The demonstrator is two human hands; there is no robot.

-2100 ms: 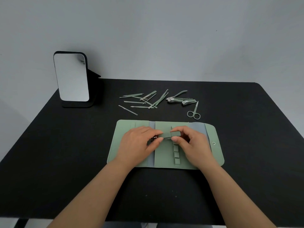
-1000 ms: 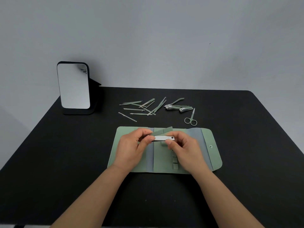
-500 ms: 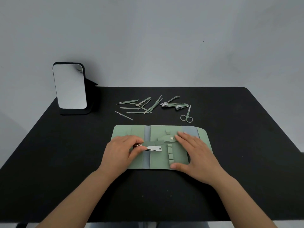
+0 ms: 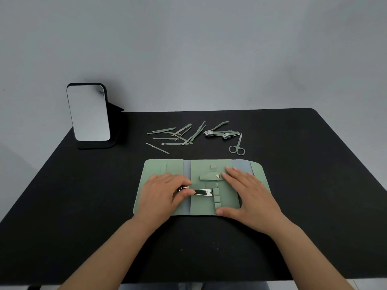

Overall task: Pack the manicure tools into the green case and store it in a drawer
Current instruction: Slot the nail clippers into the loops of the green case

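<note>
The clipper (image 4: 202,192) looks small, hard and shiny, so it is likely light but a bit slippery. It will not bend. The best place to hold it seems to be its left end, on the flat sides, so the free end can slide under a loop.

The case (image 4: 159,170) lies open and flat on the table (image 4: 62,206). It looks soft and thin, so it may slide or wrinkle when something is pushed into it. It is wise to press it down with one hand.

The left hand (image 4: 160,194) pinches the left end of the clipper with thumb and fingers curled round it. The clipper lies across the middle part of the case, and its right end is right at the row of small loops (image 4: 217,197). Whether the tip is already under a loop is hard to tell.

The right hand (image 4: 249,195) lies flat on the right part of the case, fingers straight and spread. It holds nothing and just presses the case down. Its thumb is near the front edge of the case, just beside the lowest loop. A small strap with a snap (image 4: 211,177) sits between the two hands, just above the clipper.

The other tools are not packed yet. A pile of thin sticks (image 4: 178,136), two more clippers (image 4: 222,133) and the scissors (image 4: 237,146) lie on the table behind the case, well apart from both hands.
</note>
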